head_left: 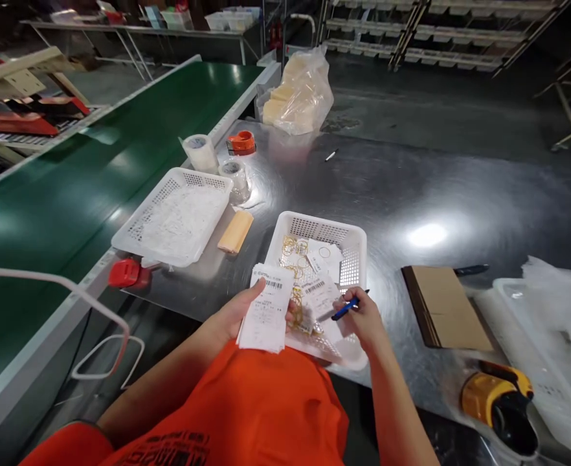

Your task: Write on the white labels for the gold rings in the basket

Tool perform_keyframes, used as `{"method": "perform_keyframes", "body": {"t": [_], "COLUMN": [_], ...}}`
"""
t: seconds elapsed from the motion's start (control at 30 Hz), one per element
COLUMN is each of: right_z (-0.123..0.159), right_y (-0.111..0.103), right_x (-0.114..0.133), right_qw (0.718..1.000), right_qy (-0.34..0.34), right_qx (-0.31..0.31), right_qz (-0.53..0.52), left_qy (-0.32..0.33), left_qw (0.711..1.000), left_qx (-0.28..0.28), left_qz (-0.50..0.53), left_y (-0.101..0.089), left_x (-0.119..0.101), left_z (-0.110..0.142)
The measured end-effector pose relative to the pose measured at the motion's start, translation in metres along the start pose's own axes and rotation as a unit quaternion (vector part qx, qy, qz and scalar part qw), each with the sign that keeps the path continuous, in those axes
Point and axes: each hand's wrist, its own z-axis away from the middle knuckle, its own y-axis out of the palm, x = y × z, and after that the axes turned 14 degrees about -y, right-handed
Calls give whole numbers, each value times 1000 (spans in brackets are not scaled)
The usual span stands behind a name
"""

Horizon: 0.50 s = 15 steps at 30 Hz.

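My left hand [246, 304] grips a stack of white printed slips [268, 314] with barcodes, its thumb on top and fingertips round the far edge. In my right hand [363, 317] is a blue pen [347, 308], tilted. A barcoded slip [320, 294] lies against the fingers of that hand; whether they pinch it too, I cannot tell. Both hands are over the near part of a white perforated basket [358, 243]. Inside it are several gold-coloured rings [290, 244] and more white labels [324, 257], partly covered by the slips and hands.
Left lie a white basket [120, 241] of clear plastic bags, tape rolls [201, 154], an orange tape dispenser [241, 142] and a yellowish packet [235, 231]. A green conveyor [140, 145] runs alongside. Right are cardboard [448, 307], a yellow-black tape dispenser [496, 398] and a white bin [513, 310].
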Motion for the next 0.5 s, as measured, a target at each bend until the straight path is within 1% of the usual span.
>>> {"method": "perform_keyframes", "body": {"t": [0.03,0.07,0.13,0.23,0.3,0.37,0.5], "right_z": [7,13,25,35,37,37,38], "right_y": [3,7,22,45,54,57,52], "right_x": [6,12,22,30,31,31,32], "right_qw": [995,985,970,962,963,964,958], "right_qy": [4,2,-9,-19,-27,-37,-36], "right_qx": [-33,-58,-99,-132,-144,-155,-164], "right_qz": [-96,-162,-223,-239,-228,-214,-231], "left_qy": [-8,-15,-11,29,60,85,80], "left_qw": [1000,999,998,994,990,986,988], "left_qx": [-11,-26,-61,-101,-125,-141,-133], "left_qz": [-11,-20,-25,-11,1,9,25], "left_y": [-3,-6,-10,-11,-11,-12,-17], "left_x": [0,1,3,7,9,8,6], "left_z": [-1,-3,-8,-14,-17,-17,-15]}}
